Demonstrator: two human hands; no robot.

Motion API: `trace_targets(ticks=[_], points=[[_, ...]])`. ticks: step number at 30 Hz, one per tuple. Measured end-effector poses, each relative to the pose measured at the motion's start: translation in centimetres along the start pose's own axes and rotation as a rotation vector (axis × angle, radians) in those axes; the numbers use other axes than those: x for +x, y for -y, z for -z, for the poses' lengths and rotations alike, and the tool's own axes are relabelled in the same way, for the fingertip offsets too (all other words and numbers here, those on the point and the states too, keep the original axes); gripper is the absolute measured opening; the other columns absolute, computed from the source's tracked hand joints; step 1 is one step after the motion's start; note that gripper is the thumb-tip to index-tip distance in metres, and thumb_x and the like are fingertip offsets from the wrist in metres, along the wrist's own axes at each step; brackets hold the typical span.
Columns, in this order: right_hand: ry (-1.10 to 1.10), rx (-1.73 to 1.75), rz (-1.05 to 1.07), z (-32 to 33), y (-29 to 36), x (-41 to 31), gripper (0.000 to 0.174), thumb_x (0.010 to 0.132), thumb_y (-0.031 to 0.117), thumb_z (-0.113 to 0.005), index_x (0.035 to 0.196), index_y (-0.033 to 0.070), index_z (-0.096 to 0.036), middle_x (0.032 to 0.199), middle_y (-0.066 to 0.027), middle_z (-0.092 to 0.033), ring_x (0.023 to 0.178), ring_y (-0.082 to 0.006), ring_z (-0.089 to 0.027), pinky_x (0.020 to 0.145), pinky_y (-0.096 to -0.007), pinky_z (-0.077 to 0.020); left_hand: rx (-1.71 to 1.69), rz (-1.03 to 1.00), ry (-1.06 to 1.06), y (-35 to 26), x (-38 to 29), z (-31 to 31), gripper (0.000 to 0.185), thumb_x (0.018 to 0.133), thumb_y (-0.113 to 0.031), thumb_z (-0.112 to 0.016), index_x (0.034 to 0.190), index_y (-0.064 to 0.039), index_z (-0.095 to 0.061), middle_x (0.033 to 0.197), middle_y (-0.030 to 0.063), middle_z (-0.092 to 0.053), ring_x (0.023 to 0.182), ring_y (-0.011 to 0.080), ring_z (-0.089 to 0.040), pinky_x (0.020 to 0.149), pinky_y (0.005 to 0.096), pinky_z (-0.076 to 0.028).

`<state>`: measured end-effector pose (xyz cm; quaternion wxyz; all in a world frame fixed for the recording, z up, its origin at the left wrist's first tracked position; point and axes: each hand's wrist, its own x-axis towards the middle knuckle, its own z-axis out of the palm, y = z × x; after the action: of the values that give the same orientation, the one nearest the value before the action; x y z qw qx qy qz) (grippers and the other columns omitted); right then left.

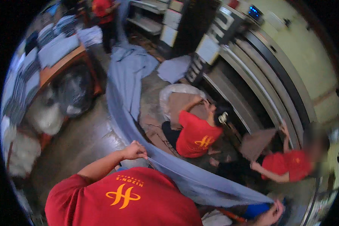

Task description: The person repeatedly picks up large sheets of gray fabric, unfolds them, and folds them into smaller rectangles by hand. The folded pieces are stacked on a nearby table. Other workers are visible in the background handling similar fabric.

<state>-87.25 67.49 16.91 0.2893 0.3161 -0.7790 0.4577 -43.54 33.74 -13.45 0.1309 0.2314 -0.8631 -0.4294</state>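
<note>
A long light blue-grey cloth (186, 172) stretches across the front of my body. My left hand (135, 151) pinches its upper edge near the middle of the view, with the fingers closed. At the lower right, my right hand (274, 212) grips the other end of that edge, so the cloth hangs taut between both hands. From my left hand the fabric runs on up and away, ending in a loose heap (127, 67) on the floor. The front of my red shirt fills the bottom of the view.
A person in a red shirt (197, 135) sits low beyond the cloth; another (291, 166) at the right holds a brown cloth (257, 142). A large machine (260, 76) stands behind them. At the left, folded cloths (58, 49) lie on a wooden table (63, 65), bags beneath. Another person (103, 14) stands far off.
</note>
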Motion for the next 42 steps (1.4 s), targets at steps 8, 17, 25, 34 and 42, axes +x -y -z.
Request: trace_targets(ticks=[8,17,25,34,42], points=[[-0.311,0.288,0.435,-0.5,7.2,3.6,0.026,0.093,0.023,-0.061,0.085,0.000,-0.069,0.082,-0.0133,-0.068,0.077,-0.0249,-0.062,0.071,-0.0380,-0.0508,-0.163,0.087,-0.135,2.4,-3.1,-4.5,0.018,0.084,-0.036,-0.072,0.085,-0.018,-0.071,0.089,-0.0019,-0.066,0.090,0.0196,-0.059,0.090,0.0380,-0.033],[-0.501,0.321,0.484,1.8,12.0,4.0,0.017,0.097,0.016,-0.049,0.107,0.003,-0.056,0.105,-0.0134,-0.056,0.094,-0.0218,-0.054,0.085,-0.0371,-0.0466,-0.050,0.139,-0.542,3.5,-4.5,-2.8,0.011,0.078,-0.019,-0.074,0.084,-0.011,-0.072,0.092,0.0063,-0.068,0.092,0.0266,-0.060,0.087,0.0402,-0.041],[-0.261,0.546,0.576,-1.3,17.2,2.1,0.016,0.091,0.018,-0.066,0.098,0.004,-0.060,0.092,-0.0084,-0.058,0.085,-0.0200,-0.056,0.078,-0.0317,-0.0464,-0.226,0.527,-0.620,6.9,-9.2,-2.1,0.021,0.078,-0.021,-0.078,0.083,-0.008,-0.064,0.076,0.0008,-0.051,0.086,0.0184,-0.053,0.082,0.0340,-0.043],[-0.128,0.333,0.233,-6.7,20.2,2.5,0.008,0.088,0.001,-0.062,0.093,0.000,-0.068,0.091,-0.0086,-0.065,0.080,-0.0160,-0.060,0.074,-0.0285,-0.0497,-0.863,0.520,-0.616,10.0,-16.5,2.6,0.017,0.087,-0.011,-0.070,0.080,-0.008,-0.054,0.078,-0.0020,-0.055,0.076,0.0081,-0.051,0.072,0.0224,-0.041],[1.157,-0.002,-0.094,-22.4,14.1,1.9,0.015,0.081,0.010,-0.073,0.093,0.001,-0.071,0.075,-0.0034,-0.066,0.061,-0.0108,-0.062,0.055,-0.0259,-0.0507,-0.366,0.439,-0.706,9.3,-24.3,14.7,0.019,0.084,-0.007,-0.071,0.075,-0.004,-0.054,0.073,0.0025,-0.059,0.072,0.0114,-0.055,0.069,0.0265,-0.046]])
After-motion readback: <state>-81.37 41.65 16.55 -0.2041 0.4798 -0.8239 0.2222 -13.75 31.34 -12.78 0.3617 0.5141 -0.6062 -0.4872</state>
